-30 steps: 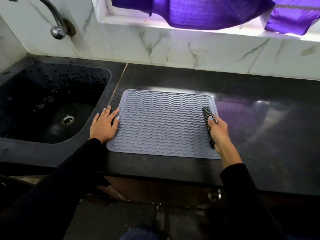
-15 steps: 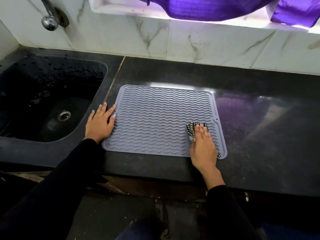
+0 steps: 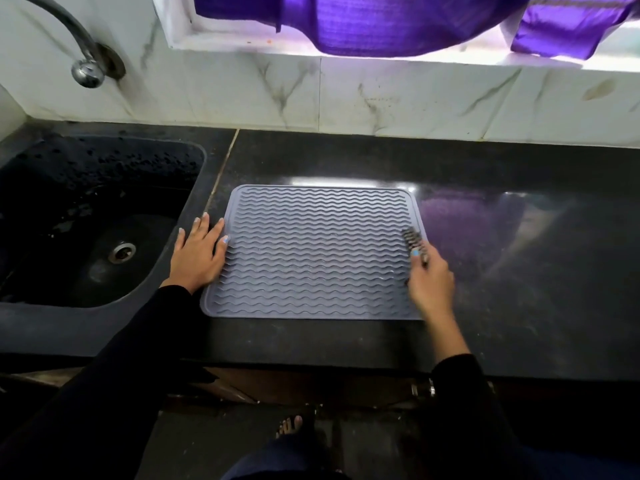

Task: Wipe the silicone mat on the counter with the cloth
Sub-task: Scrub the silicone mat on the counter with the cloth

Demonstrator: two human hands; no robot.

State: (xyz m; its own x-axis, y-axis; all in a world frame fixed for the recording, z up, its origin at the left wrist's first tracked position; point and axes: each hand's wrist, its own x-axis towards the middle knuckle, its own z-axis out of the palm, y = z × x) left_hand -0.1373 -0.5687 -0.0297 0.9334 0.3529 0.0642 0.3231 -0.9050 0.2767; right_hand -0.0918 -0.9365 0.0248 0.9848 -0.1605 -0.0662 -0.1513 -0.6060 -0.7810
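- Right hand (image 3: 431, 282): fingers curled round a bunched checkered cloth (image 3: 412, 239), black-and-white weave, pressed on the right edge of the mat. Hand and cloth are motion-blurred. Most of the cloth is hidden in the grip; only a crumpled end sticks out past the fingertips.
- Left hand (image 3: 197, 256): flat, fingers straight and spread, palm on the table, thumb and forefinger touching the mat's left edge. Holds nothing.
- Silicone mat (image 3: 318, 251): grey-blue rectangle, rounded corners, raised rim, rows of wavy ridges across the whole face. Lies flat on the table, between the two hands, near the front edge. A few ridges glint in the centre and on the right; can't tell whether that is moisture or just light.
- Table (image 3: 536, 271): dark polished stone, glossy, reflecting window light and a purple tint. Open surface to the right of the mat and behind it, up to the wall. Narrow strip of bare stone in front of the mat.
- Sink (image 3: 86, 220): black, sunk into the table just left of the left hand, round metal drain, droplets on the back wall. A seam in the stone runs between sink and mat.
- Chrome tap (image 3: 85, 69): curved, wall-mounted above the sink.
- Backsplash (image 3: 381, 95): white marble tiles with grey veins.
- Purple fabric (image 3: 398, 22) hangs across the window ledge above.
- Both arms in black sleeves (image 3: 114, 368).
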